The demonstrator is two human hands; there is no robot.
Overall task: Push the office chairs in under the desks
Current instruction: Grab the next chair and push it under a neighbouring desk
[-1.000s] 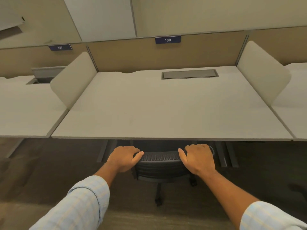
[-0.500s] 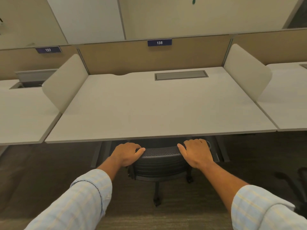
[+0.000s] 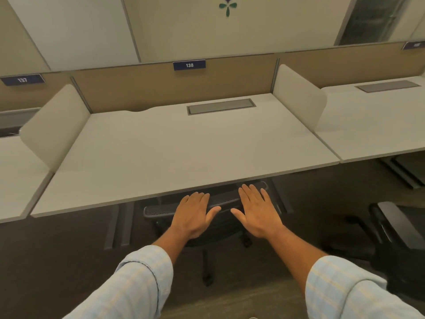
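A black mesh-backed office chair [image 3: 161,209] is tucked under the white desk [image 3: 184,153] marked 138, with only the top of its backrest and its base showing below the front edge. My left hand [image 3: 193,215] and my right hand [image 3: 257,211] are flat, fingers spread, over the top of the backrest. Neither hand is wrapped around it; I cannot tell whether the palms still touch it. A second black office chair [image 3: 395,233] stands out on the floor at the right edge, in front of the neighbouring desk [image 3: 377,130].
White side screens [image 3: 299,93] separate the desks, and a tan back panel [image 3: 161,88] runs behind them. Desk 137 [image 3: 13,176] lies to the left. Grey desk legs [image 3: 119,226] stand beside the chair. Dark carpet covers the floor.
Both hands have let go of the backrest and opened flat. The chair sits further under the desk. The view has swung right, bringing the second chair into sight.
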